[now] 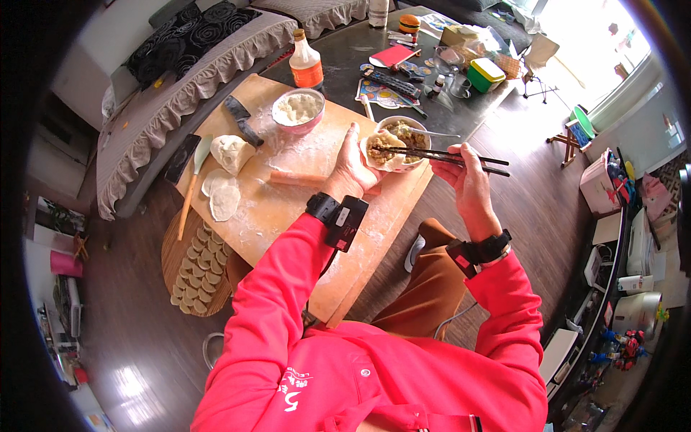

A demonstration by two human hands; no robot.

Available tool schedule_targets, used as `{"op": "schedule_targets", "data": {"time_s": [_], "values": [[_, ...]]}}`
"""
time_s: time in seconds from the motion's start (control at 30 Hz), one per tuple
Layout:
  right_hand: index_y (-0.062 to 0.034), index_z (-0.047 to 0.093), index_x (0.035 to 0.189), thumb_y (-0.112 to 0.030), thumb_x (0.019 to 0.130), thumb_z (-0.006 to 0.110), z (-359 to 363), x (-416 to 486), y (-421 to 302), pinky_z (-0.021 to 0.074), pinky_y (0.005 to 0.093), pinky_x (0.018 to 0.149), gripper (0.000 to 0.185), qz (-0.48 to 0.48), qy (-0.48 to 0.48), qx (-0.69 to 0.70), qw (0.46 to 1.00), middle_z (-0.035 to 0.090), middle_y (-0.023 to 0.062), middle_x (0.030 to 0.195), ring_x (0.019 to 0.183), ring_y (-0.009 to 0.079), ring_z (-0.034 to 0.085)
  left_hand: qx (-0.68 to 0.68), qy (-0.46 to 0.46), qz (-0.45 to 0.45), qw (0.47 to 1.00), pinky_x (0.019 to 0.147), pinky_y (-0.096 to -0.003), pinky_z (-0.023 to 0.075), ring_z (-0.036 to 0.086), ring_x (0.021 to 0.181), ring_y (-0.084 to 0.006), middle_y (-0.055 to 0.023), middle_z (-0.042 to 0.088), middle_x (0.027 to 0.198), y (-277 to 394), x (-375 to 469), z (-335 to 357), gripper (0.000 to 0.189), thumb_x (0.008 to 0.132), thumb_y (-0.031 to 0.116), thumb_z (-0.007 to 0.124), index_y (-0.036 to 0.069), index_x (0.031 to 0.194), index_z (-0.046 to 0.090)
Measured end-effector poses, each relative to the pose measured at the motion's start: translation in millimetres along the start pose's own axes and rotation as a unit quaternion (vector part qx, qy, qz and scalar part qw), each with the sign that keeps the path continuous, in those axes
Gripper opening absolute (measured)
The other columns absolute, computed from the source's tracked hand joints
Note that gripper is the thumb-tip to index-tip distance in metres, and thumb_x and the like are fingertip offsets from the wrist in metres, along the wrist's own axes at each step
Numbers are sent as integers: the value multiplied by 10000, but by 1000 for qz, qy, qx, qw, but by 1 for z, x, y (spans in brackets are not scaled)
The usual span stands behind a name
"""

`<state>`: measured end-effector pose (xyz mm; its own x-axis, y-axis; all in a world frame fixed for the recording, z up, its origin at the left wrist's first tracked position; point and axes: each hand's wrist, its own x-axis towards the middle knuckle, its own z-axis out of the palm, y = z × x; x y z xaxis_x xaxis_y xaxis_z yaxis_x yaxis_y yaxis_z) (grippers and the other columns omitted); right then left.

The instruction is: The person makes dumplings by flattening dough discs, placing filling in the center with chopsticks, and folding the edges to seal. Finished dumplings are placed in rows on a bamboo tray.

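Note:
My left hand (351,164) cradles a round dumpling wrapper (397,163) with a mound of filling (380,154) on it. In my right hand (465,175) is a pair of dark chopsticks (459,156), their tips touching the filling. The wrapper is held over the near side of a bowl of filling (414,137), which has a spoon (440,134) resting in it. A wooden rolling pin (297,178) lies on the floured board (259,208), partly hidden by my left hand. Flat wrappers (224,200) and a lump of dough (231,153) sit at the board's left.
A bowl of flour (298,109) and a bottle with an orange label (306,62) stand toward the back. A spatula (193,183) lies along the left edge. Below, a round wooden board (175,243) bears rows of dumplings (200,270). Remotes (391,83) and clutter cover the dark table (345,51).

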<state>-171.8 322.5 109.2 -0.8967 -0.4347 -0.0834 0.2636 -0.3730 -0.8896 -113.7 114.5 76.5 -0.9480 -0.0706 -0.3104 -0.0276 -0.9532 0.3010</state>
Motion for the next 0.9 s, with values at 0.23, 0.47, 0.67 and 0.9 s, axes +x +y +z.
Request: {"op": "schedule_targets", "data": {"time_s": [0.23,0.47,0.67,0.9], "values": [[-7,533,1022,-290,972,444,-2,2,0,527,391,826,301,-4,-4,5,1000,627,177,933,877,286,658,-9,-21,-18,1000,903,-496,501,529,1138,-374,-220,490,1286,0,3,-6,782,917,640,239,-16,1309,410],[-10,526,1028,-284,977,433,-3,0,0,527,395,823,295,7,-1,6,1000,624,166,902,878,295,656,-2,-8,-10,1000,906,-502,497,530,1135,-366,-222,491,1277,3,2,-8,780,909,648,271,-11,1301,418],[-18,543,1013,-294,976,440,-1,-6,-8,528,396,816,296,18,-29,41,999,631,151,890,876,283,658,-54,23,-19,998,914,-528,475,530,1124,-370,-203,494,1269,7,8,-11,781,886,652,354,-2,1312,395],[-22,548,995,-295,974,445,-2,-7,-8,533,394,800,293,29,-33,-10,999,633,147,900,869,280,657,-45,38,-6,998,981,-502,434,515,1157,-371,-224,478,1294,9,1,-7,784,918,630,277,-38,1316,376]]}}
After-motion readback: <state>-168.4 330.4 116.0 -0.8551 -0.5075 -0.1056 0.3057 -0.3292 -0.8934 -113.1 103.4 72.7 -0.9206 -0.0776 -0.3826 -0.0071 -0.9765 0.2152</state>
